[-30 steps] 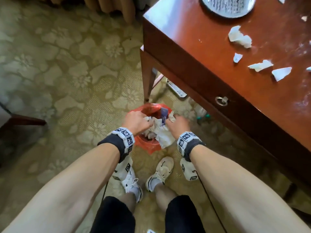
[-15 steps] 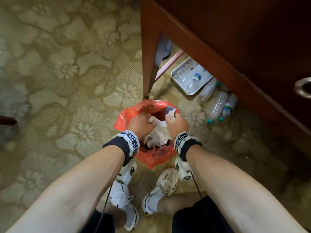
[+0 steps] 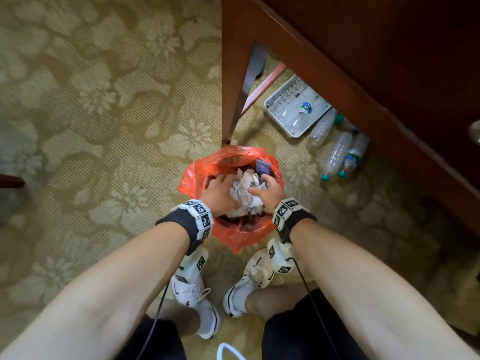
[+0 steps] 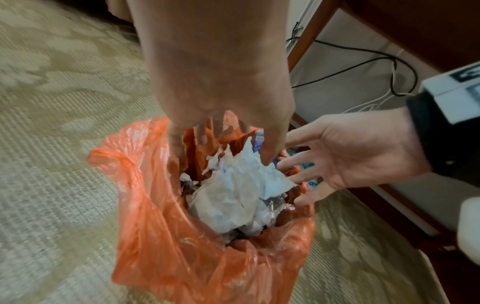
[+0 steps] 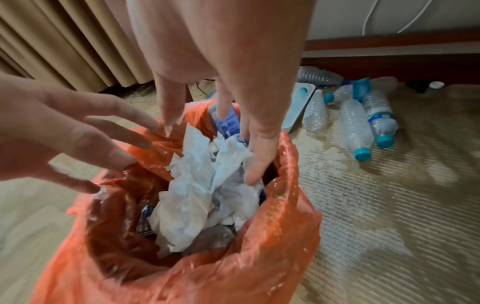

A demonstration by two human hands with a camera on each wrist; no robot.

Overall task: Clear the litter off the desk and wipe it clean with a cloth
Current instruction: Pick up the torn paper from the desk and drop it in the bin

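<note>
Head view: crumpled white paper litter (image 3: 242, 194) sits piled in the mouth of an orange bin bag (image 3: 233, 236) on the patterned carpet (image 3: 91, 126), at 12 o'clock from the person's white trainers (image 3: 249, 281). A blue carton (image 3: 262, 166) stands in the bag at 1 o'clock from the paper.

Left hand (image 3: 220, 193) is over the bag at 9 o'clock from the litter, fingers straight and spread, tips pointing down into the bag, one fingertip (image 4: 267, 158) touching the paper; it grips nothing. Right hand (image 3: 267, 192) is at 3 o'clock from the litter, fingers likewise spread and extended, its lowest fingertip (image 5: 253, 176) resting against the paper at the bag's inner wall; nothing is pinched.

Desk (image 3: 363, 74), dark red wood, occupies the 1 to 3 o'clock sector, one leg (image 3: 231, 100) standing just beyond the bag at 12 o'clock. Under it, at 2 o'clock from the bag, lie a white tray (image 3: 283, 105) and several clear plastic bottles (image 3: 337, 152) with teal caps.
</note>
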